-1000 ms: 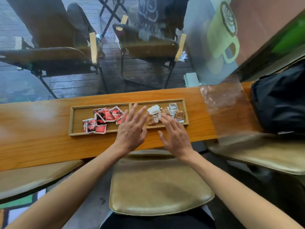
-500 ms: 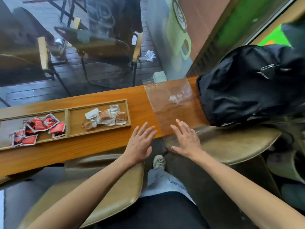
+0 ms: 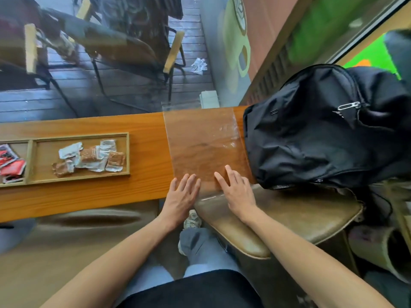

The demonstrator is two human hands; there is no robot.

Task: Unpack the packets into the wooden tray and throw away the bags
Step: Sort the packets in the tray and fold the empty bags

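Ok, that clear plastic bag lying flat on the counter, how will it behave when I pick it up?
The clear bag looks empty, thin and creased, so it probably droops limply. Likely very light. Lying flat on smooth wood, it may slide; its near edge overhangs the counter, so pinching there seems easiest.

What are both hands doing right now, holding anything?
Left hand: open, fingers spread flat at the near edge of the clear flat plastic bag, gripping nothing.
Right hand: open, fingers resting flat on the bag, not gripping.

a black backpack (image 3: 322,130) sits at the right end of the wooden surface (image 3: 89,196), partly over a tan cushioned stool (image 3: 300,214). beyond the glass, chairs (image 3: 133,52) stand on dark decking, with crumpled paper (image 3: 199,66) nearby.
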